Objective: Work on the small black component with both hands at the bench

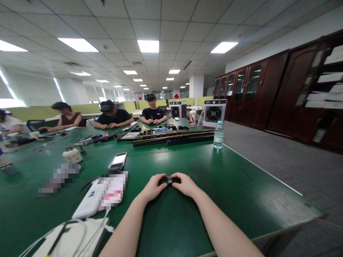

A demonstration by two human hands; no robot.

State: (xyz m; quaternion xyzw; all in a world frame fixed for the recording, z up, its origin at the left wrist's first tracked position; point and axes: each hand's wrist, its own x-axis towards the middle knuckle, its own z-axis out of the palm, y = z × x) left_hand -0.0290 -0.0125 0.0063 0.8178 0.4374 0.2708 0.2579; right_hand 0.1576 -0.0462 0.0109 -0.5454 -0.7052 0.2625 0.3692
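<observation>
A small black object [169, 181] with a greyish, shiny middle rests on or just above the green table [166, 217]; its exact kind cannot be made out. My left hand [156, 186] grips its left end, thumb and fingers closed around it. On the opposite end, my right hand [185, 184] holds it in the same way. Both forearms reach forward over the table, and the fingers partly cover the object's ends.
Left of my arms lie a white power bank [89, 200], a phone [118, 162] and a white box with cables [80, 235]. Black rails [187, 138] and a water bottle [218, 135] stand farther back. Several people sit across the table.
</observation>
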